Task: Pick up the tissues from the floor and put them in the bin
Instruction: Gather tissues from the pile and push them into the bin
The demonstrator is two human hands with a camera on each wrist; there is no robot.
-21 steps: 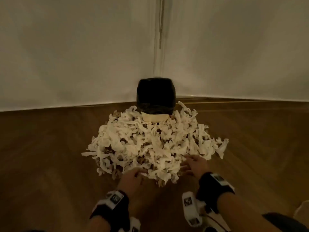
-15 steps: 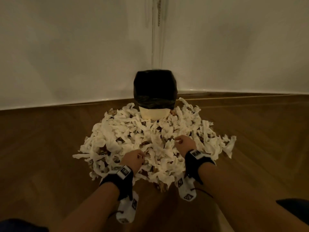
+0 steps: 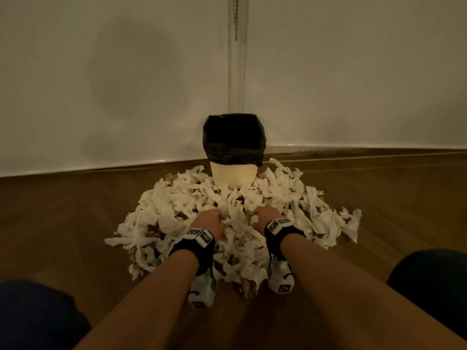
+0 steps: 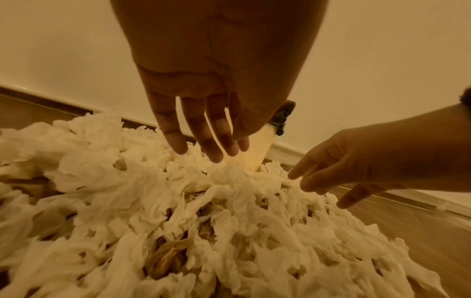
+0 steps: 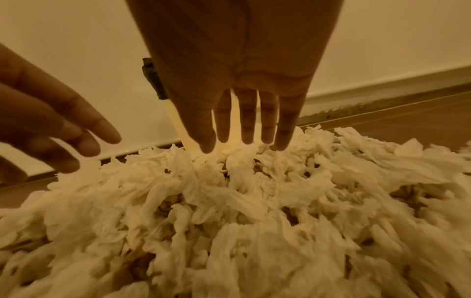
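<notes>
A big heap of torn white tissues (image 3: 227, 223) lies on the wooden floor in front of a cream bin (image 3: 233, 174) lined with a black bag (image 3: 233, 140). Both my hands hover over the middle of the heap. My left hand (image 3: 211, 222) has straight, slightly spread fingers (image 4: 203, 145) just above the tissues (image 4: 178, 211), holding nothing. My right hand (image 3: 266, 215) also has straight fingers (image 5: 247, 131), their tips close to or touching the top of the tissues (image 5: 229, 201). The bin's lower part (image 5: 178, 121) shows behind the right hand's fingers.
The bin stands in a corner of two white walls, with a pale pipe (image 3: 236, 59) and a hanging chain running up behind it. A skirting board (image 3: 353, 145) edges the wooden floor (image 3: 63, 223). My dark-clothed knees (image 3: 35, 317) sit at the lower left and right.
Both hands have moved forward from the near edge of the heap to its middle, nearer the bin. My head has come closer and lower.
</notes>
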